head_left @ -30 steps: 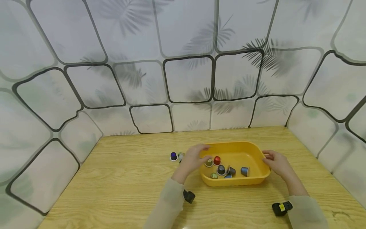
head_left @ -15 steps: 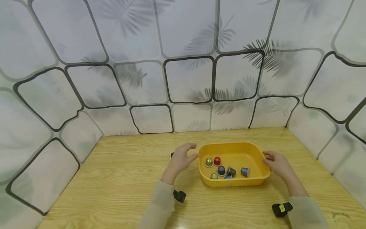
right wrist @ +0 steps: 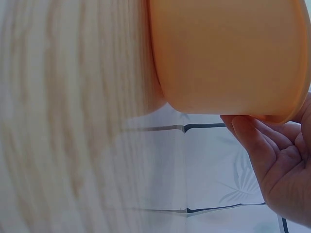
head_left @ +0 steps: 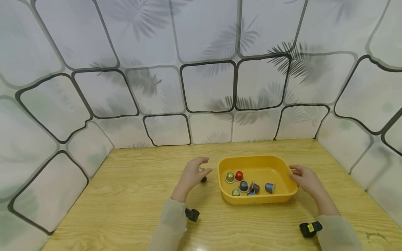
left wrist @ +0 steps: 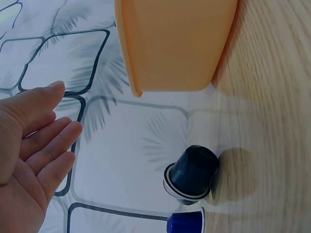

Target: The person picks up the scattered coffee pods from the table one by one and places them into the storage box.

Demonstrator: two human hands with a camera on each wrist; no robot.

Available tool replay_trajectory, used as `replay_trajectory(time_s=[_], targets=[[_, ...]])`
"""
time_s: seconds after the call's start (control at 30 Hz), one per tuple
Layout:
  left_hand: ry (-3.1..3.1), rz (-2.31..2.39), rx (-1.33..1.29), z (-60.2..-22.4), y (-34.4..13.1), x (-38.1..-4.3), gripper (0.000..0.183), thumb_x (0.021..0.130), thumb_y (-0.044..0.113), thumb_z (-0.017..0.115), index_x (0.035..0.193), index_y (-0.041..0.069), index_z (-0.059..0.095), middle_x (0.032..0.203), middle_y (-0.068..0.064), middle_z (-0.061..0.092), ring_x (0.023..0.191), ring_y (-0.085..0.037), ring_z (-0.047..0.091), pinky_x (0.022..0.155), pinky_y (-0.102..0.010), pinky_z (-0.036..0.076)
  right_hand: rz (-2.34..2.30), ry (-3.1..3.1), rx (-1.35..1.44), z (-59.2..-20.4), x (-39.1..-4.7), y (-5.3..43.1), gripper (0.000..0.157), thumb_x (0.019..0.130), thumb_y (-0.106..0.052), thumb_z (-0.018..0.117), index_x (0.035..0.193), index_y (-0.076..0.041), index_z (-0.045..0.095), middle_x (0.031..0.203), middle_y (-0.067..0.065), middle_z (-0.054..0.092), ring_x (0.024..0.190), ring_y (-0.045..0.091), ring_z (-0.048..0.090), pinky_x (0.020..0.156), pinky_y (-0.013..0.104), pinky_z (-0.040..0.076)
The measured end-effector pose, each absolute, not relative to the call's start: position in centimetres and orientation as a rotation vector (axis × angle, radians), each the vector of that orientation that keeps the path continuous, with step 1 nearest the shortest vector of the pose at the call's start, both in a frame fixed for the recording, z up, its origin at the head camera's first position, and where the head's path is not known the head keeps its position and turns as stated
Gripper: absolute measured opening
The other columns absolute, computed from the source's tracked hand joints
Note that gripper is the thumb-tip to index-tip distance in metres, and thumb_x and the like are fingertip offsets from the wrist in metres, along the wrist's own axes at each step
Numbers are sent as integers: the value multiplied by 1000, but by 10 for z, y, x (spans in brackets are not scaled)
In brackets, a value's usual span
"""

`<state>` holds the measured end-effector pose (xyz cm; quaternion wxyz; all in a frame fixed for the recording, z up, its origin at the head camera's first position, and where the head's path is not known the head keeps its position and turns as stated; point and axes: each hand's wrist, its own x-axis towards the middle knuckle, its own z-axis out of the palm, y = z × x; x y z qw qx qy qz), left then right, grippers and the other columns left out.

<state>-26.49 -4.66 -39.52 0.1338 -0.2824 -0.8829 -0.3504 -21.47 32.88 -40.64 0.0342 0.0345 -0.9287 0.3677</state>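
Yellow tray (head_left: pixel 257 199) and loose capsules share the wooden surface (head_left: pixel 132 216). The left hand (head_left: pixel 190 175) hangs near the capsules left of the tray, thumb and fingers well apart with nothing between them. A good pick-up would likely pinch the dark capsule (left wrist: pixel 194 170) round its body, without knocking the blue capsule (left wrist: pixel 185 222) just beside it. The right hand (head_left: pixel 304 177) touches the tray's right end; I cannot tell whether it grips the rim. Light pressure there should steady the tray without tipping it.

The dark capsule lies tilted, glossy, with a pale wide rim and its narrow end roughly toward the tray; the blue one stands wide rim down. Inside the tray, a red capsule (head_left: pixel 239 175) stands upright beside a green capsule (head_left: pixel 230 177), while a steel-blue capsule (head_left: pixel 269 188) lies on its side.
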Motion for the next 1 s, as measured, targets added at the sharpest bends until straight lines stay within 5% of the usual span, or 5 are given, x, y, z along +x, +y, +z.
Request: replay_trajectory(time_s=[1.0], targets=[[-2837, -1065, -668, -416, -61, -272, 40, 82, 15, 64, 116, -3, 54, 110, -14, 57, 102, -27, 53, 86, -39, 42, 1094, -2882, 100, -410, -218, 332, 44, 90, -13, 49, 121, 17, 39, 113, 38, 45, 102, 48, 45, 76, 49, 45]])
